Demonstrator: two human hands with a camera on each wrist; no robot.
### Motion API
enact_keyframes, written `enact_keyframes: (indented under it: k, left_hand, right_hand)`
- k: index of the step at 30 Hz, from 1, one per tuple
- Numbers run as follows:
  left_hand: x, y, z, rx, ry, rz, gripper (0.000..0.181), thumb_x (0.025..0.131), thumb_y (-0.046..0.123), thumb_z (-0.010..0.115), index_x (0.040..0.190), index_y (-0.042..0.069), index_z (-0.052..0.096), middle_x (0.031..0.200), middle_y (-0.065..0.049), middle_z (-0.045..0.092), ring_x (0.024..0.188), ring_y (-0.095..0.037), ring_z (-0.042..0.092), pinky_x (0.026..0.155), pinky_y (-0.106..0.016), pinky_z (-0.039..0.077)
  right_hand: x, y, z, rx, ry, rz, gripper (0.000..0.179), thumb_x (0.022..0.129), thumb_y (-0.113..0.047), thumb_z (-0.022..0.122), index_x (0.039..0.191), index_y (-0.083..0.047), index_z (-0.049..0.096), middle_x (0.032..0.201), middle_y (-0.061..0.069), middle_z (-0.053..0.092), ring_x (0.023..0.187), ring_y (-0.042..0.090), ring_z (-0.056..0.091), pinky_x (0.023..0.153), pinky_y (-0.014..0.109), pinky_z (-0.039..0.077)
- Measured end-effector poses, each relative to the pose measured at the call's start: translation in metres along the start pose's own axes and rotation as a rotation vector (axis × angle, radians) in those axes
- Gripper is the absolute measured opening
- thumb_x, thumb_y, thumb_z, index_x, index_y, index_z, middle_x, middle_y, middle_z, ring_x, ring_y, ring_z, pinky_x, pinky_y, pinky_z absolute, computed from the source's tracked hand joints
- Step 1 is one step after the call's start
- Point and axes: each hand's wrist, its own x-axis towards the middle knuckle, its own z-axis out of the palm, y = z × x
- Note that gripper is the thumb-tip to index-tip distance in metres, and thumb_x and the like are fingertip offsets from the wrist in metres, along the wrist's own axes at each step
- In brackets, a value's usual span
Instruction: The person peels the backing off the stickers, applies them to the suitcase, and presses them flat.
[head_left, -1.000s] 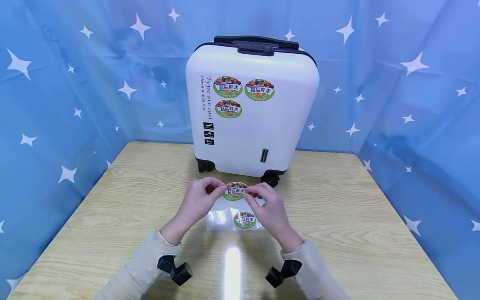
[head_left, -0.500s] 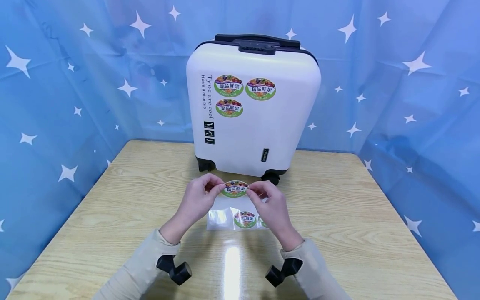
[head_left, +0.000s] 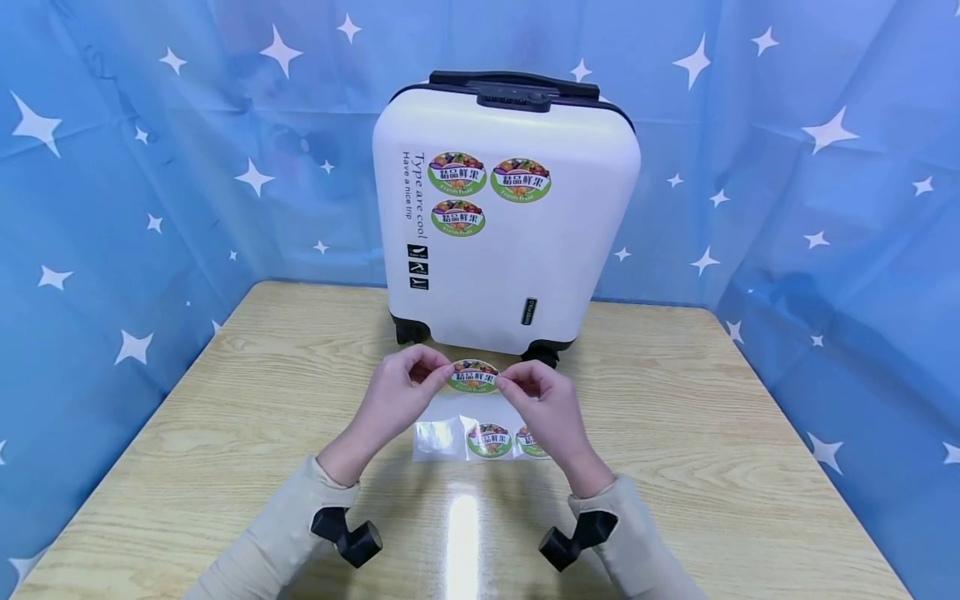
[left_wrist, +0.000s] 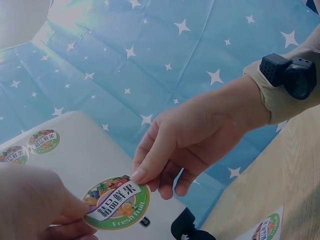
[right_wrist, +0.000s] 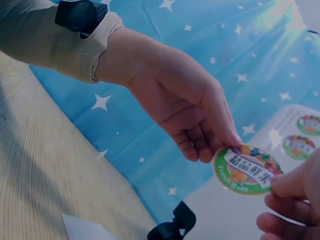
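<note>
An oval fruit sticker (head_left: 474, 377), green below with colourful fruit above, is stretched between both hands. My left hand (head_left: 397, 392) pinches its left edge with thumb and forefinger. On the opposite edge, my right hand (head_left: 551, 408) pinches it the same way, as the left wrist view also shows with the sticker (left_wrist: 117, 202) printed side visible. Below the hands lies a glossy backing sheet (head_left: 438, 440) bearing a whole oval sticker and another partly hidden by the right hand. Behind stands a white suitcase (head_left: 495, 275) with three matching stickers on its upper front.
The suitcase has a black handle (head_left: 517, 81) on top and black wheels (head_left: 542, 353) on the wooden table (head_left: 300, 358). A blue curtain (head_left: 150, 208) with white stars surrounds the table's back and sides.
The right hand has shifted slightly right and regripped the sticker's right edge. The held sticker has risen a little, and more of the backing sheet's right sticker shows.
</note>
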Motion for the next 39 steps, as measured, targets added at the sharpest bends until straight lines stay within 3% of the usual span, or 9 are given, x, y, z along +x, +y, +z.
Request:
enact_keyframes:
  k: [5,10,17,23,28,35,39]
  left_hand:
    - [0.001,0.002,0.0,-0.001,0.0,-0.001,0.004,0.086,0.012,0.067,0.086,0.008,0.066,0.079,0.0,0.062,0.069,-0.014,0.056,0.063,-0.028,0.048]
    - [0.003,0.003,0.001,0.012,-0.008,0.008,0.007,0.085,0.014,0.068,0.085,0.008,0.066,0.077,0.0,0.062,0.067,-0.014,0.055,0.06,-0.027,0.048]
    - [0.009,0.009,0.001,0.003,-0.007,0.037,0.007,0.087,0.013,0.066,0.082,0.008,0.066,0.074,0.0,0.061,0.063,-0.015,0.052,0.056,-0.026,0.044]
    - [0.018,0.014,0.001,-0.003,0.006,0.068,0.008,0.086,0.013,0.067,0.082,0.006,0.067,0.074,-0.001,0.062,0.064,-0.015,0.052,0.056,-0.025,0.044]
    - [0.027,0.021,0.003,0.024,0.015,0.089,0.009,0.087,0.015,0.067,0.084,0.007,0.067,0.074,0.0,0.062,0.064,-0.014,0.052,0.057,-0.026,0.045]
    - [0.035,0.027,0.003,0.022,0.024,0.098,0.01,0.087,0.015,0.067,0.084,0.005,0.068,0.074,-0.001,0.063,0.064,-0.014,0.052,0.057,-0.025,0.044]
    - [0.038,0.028,0.004,0.028,0.036,0.097,0.011,0.086,0.016,0.067,0.084,0.005,0.068,0.073,-0.001,0.063,0.063,-0.014,0.052,0.056,-0.025,0.044]
  right_hand:
    - [0.001,0.0,-0.005,0.033,-0.041,0.024,0.009,0.086,-0.015,0.068,0.089,-0.007,0.066,0.085,0.004,0.064,0.074,0.02,0.055,0.064,0.025,0.046]
    - [0.002,-0.003,-0.01,0.045,-0.034,0.02,0.01,0.086,-0.016,0.068,0.089,-0.006,0.066,0.085,0.006,0.063,0.074,0.02,0.054,0.064,0.025,0.045]
    - [0.007,-0.016,-0.014,0.094,-0.023,0.001,0.009,0.087,-0.006,0.064,0.092,0.001,0.063,0.087,0.013,0.063,0.074,0.019,0.055,0.063,0.022,0.045]
    - [0.008,-0.041,-0.018,0.08,0.031,0.006,0.008,0.087,0.0,0.061,0.092,0.006,0.061,0.088,0.017,0.062,0.074,0.017,0.053,0.064,0.02,0.044]
    - [0.013,-0.043,-0.022,0.077,0.058,-0.018,0.008,0.088,-0.001,0.061,0.092,0.006,0.061,0.086,0.02,0.062,0.073,0.016,0.055,0.063,0.019,0.045]
    - [0.019,-0.046,-0.025,0.103,0.074,-0.024,0.008,0.088,0.0,0.06,0.09,0.008,0.062,0.087,0.024,0.062,0.074,0.026,0.058,0.062,0.019,0.046]
    - [0.021,-0.046,-0.026,0.098,0.077,-0.023,0.009,0.088,0.0,0.061,0.091,0.008,0.062,0.087,0.023,0.062,0.073,0.018,0.057,0.062,0.019,0.045]
